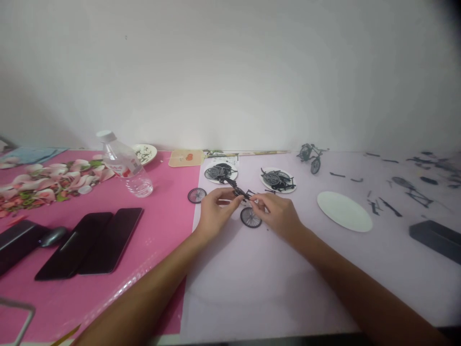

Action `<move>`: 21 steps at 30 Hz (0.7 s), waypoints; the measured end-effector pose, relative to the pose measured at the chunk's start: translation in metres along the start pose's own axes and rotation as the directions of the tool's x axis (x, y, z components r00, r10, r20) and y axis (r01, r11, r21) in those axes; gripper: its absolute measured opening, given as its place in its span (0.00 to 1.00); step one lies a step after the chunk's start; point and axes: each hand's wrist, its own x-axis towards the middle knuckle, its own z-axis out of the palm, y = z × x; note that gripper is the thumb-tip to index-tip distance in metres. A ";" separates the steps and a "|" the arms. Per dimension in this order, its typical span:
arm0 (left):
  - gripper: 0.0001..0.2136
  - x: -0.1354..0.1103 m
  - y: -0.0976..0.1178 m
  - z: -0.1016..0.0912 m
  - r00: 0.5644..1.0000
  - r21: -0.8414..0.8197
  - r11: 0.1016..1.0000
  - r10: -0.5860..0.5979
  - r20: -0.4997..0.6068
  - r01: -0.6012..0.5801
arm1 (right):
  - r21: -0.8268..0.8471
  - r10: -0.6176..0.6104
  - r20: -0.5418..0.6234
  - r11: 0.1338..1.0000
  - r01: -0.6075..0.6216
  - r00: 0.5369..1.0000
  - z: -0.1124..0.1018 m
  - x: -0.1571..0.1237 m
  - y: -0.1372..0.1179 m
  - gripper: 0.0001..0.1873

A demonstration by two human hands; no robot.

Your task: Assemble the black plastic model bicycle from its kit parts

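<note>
My left hand (pixel 215 210) and my right hand (pixel 276 214) meet over the pale table top, both pinched on a small black model bicycle frame (pixel 240 192). One spoked wheel (pixel 250 217) sits just below the frame, by my right fingers. A loose wheel (pixel 196 195) lies left of my left hand. Behind the hands stand two white plates with black parts, the left plate (pixel 220 172) and the right plate (pixel 278 180). A finished dark model bicycle (pixel 311 155) stands upright near the wall.
An empty white plate (pixel 344 211) lies to the right, with scattered black parts (pixel 403 185) and a dark tray (pixel 435 238) beyond. On the pink cloth at left are a tilted water bottle (pixel 124 166), two dark phones (pixel 91 242), a mouse (pixel 53 236) and a flowered strip (pixel 46 185).
</note>
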 end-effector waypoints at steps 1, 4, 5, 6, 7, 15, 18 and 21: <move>0.16 -0.001 0.000 0.000 0.999 0.030 0.998 0.051 -0.010 -0.051 | -0.006 -0.007 -0.004 1.000 0.007 1.000 0.000 0.000 0.000 0.04; 0.13 -0.003 0.001 -0.001 0.981 0.140 0.971 0.194 -0.004 -0.192 | 0.005 -0.008 -0.011 1.000 0.008 1.000 0.001 0.000 0.001 0.03; 0.13 -0.004 0.001 -0.002 0.975 0.166 0.961 0.224 0.008 -0.222 | 0.007 -0.007 -0.013 1.000 0.007 1.000 0.001 0.000 0.001 0.03; 0.12 -0.004 0.002 -0.002 0.969 0.181 0.952 0.246 0.018 -0.245 | 0.007 -0.008 -0.015 1.000 0.008 1.000 0.001 0.000 0.001 0.03; 0.12 -0.005 0.002 -0.002 0.965 0.189 0.946 0.263 0.023 -0.262 | 0.005 -0.011 -0.018 1.000 0.011 1.000 0.001 0.000 0.000 0.03; 0.09 -0.006 -0.002 -0.002 0.876 0.331 0.818 0.479 0.065 -0.472 | -0.032 -0.084 -0.050 0.996 0.082 0.995 0.003 0.000 0.001 0.05; 0.09 -0.007 -0.001 -0.002 0.840 0.384 0.761 0.537 0.078 -0.523 | -0.046 -0.095 -0.060 0.995 0.092 0.994 0.003 0.000 0.002 0.04; 0.09 -0.009 0.000 -0.001 0.839 0.376 0.768 0.541 0.050 -0.518 | -0.043 -0.086 -0.069 0.996 0.083 0.994 0.002 0.000 0.003 0.04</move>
